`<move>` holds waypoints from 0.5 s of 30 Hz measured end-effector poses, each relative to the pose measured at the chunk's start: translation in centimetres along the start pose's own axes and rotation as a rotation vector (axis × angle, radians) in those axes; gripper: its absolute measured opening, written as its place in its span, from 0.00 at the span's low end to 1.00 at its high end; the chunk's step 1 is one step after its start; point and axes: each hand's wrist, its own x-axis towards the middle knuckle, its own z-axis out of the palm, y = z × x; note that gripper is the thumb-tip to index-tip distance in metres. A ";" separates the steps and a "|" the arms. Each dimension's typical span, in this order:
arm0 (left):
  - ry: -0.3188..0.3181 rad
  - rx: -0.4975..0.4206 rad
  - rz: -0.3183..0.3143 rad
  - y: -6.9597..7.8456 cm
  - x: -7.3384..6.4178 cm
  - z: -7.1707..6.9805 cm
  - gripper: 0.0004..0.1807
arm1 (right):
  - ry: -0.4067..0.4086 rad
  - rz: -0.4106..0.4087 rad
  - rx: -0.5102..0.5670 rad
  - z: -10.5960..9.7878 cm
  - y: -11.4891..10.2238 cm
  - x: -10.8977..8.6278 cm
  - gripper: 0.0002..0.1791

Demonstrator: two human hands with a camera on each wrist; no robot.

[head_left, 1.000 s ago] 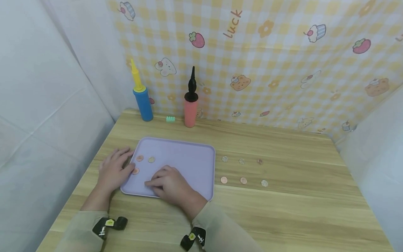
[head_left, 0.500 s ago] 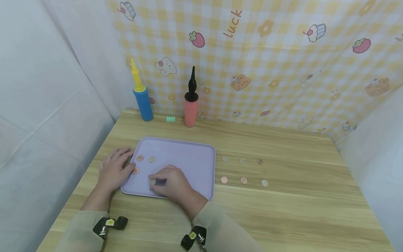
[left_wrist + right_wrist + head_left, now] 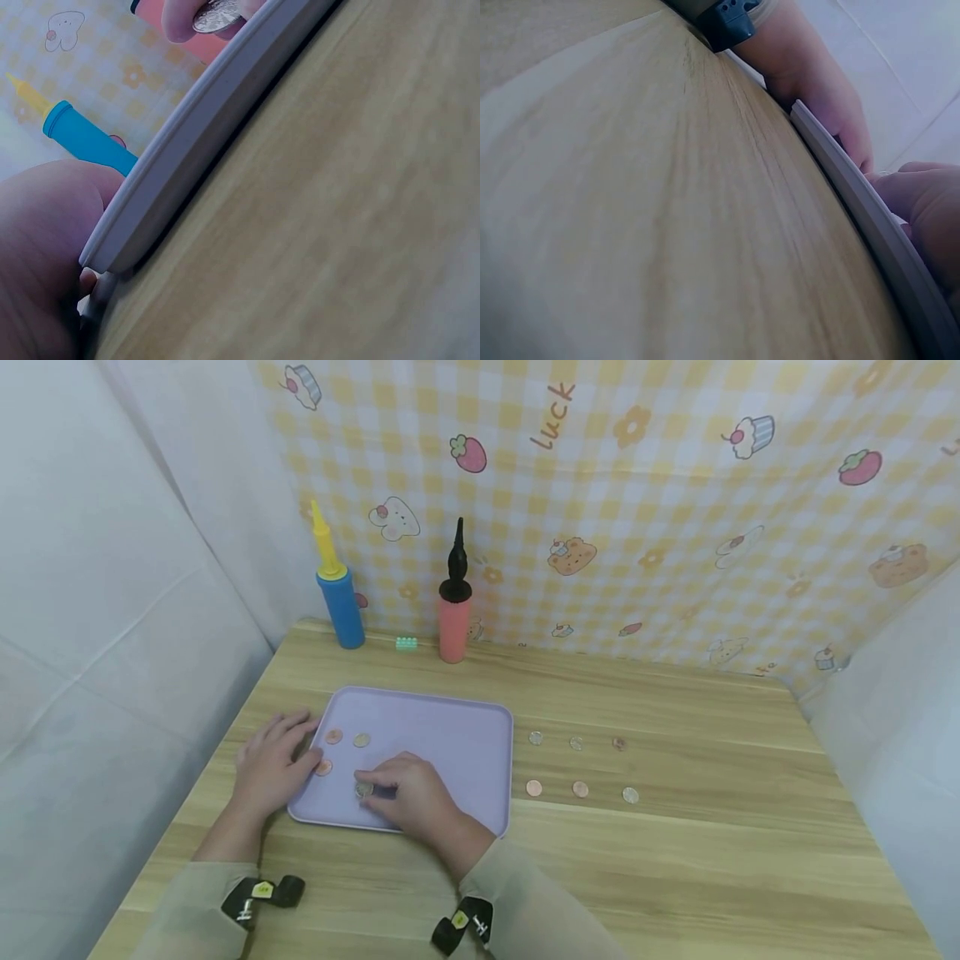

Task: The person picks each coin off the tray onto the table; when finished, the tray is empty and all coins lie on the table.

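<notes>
A silver-coloured coin (image 3: 363, 790) is pinched between the thumb and fingers of my right hand (image 3: 416, 797), low over the front left part of a lilac tray (image 3: 442, 735). The left wrist view shows that coin (image 3: 217, 15) tilted, its face towards the camera. My left hand (image 3: 272, 768) rests at the tray's left edge, thumb over the rim and fingers spread along the outside. By that thumb lies a copper coin (image 3: 324, 767). Farther back in the tray are another copper coin (image 3: 333, 737) and a pale gold one (image 3: 362, 740).
Right of the tray, several coins (image 3: 581, 790) lie in two rows on the wooden table (image 3: 675, 868). At the back stand a blue pump (image 3: 343, 610) with a yellow top and a pink pump (image 3: 453, 631) with a black top, a small green brick (image 3: 407, 644) between them.
My right hand first had its fingertips down on the tray; it then drew slightly right and lifted the coin between thumb and fingers, tipping its face into sight. My left hand stayed put.
</notes>
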 end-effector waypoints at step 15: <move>0.006 0.006 0.006 -0.1 0.1 0.0 0.28 | -0.047 -0.069 -0.080 -0.1 0.2 0.0 0.17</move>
